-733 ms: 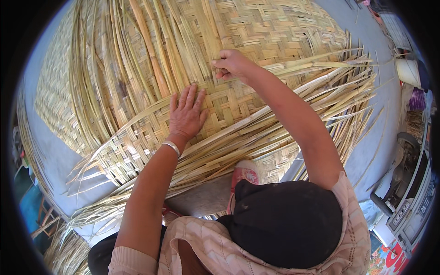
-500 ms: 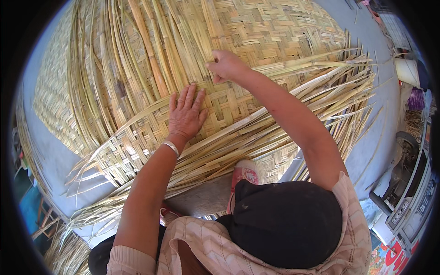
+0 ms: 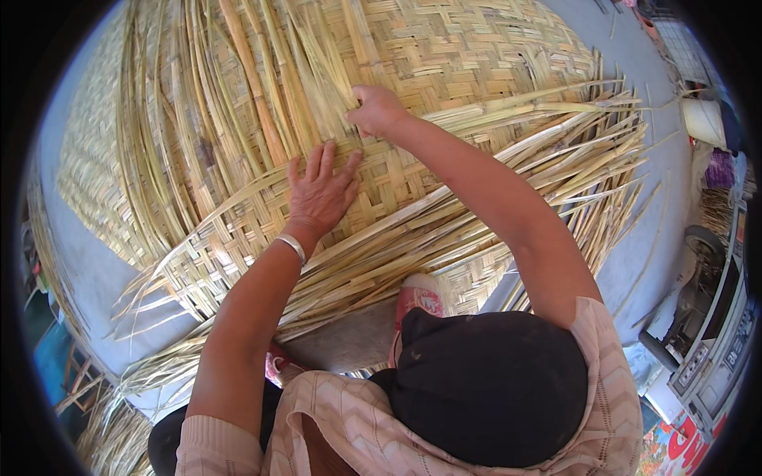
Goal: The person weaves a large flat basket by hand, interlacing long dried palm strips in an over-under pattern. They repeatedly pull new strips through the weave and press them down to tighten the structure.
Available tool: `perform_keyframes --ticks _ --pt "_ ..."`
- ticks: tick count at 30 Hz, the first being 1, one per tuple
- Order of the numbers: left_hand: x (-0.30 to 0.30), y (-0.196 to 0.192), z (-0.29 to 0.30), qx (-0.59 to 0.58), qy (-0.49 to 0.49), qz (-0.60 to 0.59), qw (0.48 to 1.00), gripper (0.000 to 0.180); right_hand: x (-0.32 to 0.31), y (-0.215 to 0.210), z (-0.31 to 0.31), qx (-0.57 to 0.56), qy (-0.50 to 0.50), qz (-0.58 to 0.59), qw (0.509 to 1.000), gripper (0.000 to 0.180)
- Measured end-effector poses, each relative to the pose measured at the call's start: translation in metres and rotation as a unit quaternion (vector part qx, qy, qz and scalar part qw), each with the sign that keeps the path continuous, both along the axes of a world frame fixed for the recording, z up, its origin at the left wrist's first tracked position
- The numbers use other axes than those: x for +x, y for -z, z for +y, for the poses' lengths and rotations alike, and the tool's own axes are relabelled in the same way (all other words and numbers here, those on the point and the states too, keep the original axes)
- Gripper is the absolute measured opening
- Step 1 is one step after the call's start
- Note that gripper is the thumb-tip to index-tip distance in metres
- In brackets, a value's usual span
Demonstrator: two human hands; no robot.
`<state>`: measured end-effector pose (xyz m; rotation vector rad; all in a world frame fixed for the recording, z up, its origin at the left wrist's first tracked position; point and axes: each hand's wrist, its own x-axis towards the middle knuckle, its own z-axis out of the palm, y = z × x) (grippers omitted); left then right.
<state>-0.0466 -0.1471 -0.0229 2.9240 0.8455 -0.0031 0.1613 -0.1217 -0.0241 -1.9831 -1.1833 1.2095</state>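
Observation:
A large mat (image 3: 468, 59) woven from split reed strips spreads out before me. My left hand (image 3: 321, 190) lies on the weave with fingers stretched and spread, a bracelet at its wrist. Just above and to its right, my right hand (image 3: 377, 111) is closed in a pinch on pale reed strips (image 3: 333, 79) that run up toward the far edge. Its fingertips partly hide the gripped ends. Beside them, many loose reed strips (image 3: 210, 119) lie lengthwise over the left half of the mat. One long strip (image 3: 246, 190) crosses the weave near my left fingertips.
Unwoven reed ends (image 3: 444, 230) fan across the near side, toward the right. A pink shoe (image 3: 417, 300) rests on a dark board (image 3: 341, 341). Grey floor (image 3: 95, 278) surrounds the mat. More reeds (image 3: 119, 420) lie at lower left; a wheeled vehicle (image 3: 706, 333) stands at right.
My right hand has moved slightly left, with the pale strips in its pinch. The left hand has shifted a little left, its fingers spreading more.

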Motion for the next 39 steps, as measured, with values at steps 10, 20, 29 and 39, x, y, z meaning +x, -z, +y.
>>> perform_keyframes --ticks 10,20,29,39 --pt "0.001 -0.003 -0.006 0.009 -0.029 -0.025 0.999 0.049 -0.015 -0.014 -0.019 0.071 0.035 -0.208 0.975 0.044" --pt "-0.081 -0.018 0.015 -0.446 -0.615 -0.492 0.424 0.029 -0.061 -0.025 -0.038 0.209 -0.205 -0.149 0.944 0.038" --pt "-0.136 -0.050 0.053 -0.513 -0.485 -0.575 0.414 0.025 -0.095 -0.033 0.023 0.043 -0.350 -0.017 0.936 0.029" --pt "-0.164 -0.050 0.138 -0.374 -0.658 -0.574 0.311 0.029 -0.106 -0.025 0.021 0.086 -0.381 -0.114 0.913 0.017"
